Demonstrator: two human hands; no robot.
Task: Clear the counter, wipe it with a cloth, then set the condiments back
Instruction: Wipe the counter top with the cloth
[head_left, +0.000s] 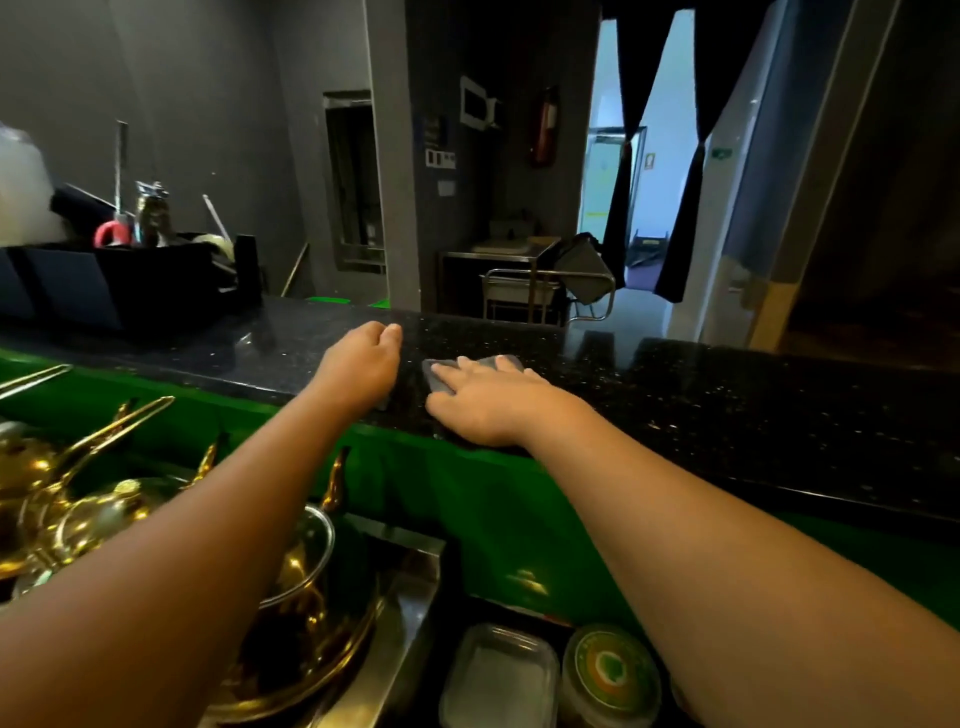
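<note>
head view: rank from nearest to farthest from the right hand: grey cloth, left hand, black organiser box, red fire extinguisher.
1. grey cloth: flat on the black counter, directly under the right hand.
2. left hand: just to its left, loosely curled on the counter.
3. black organiser box: far left on the counter.
4. red fire extinguisher: on the back wall, beyond the counter.

Open counter to the right, clutter to the left

The black counter (727, 410) is left bare rightward of the hands; its left end is blocked by a dark bin (130, 280), and gold pots (156, 519) are crowded below.
</note>
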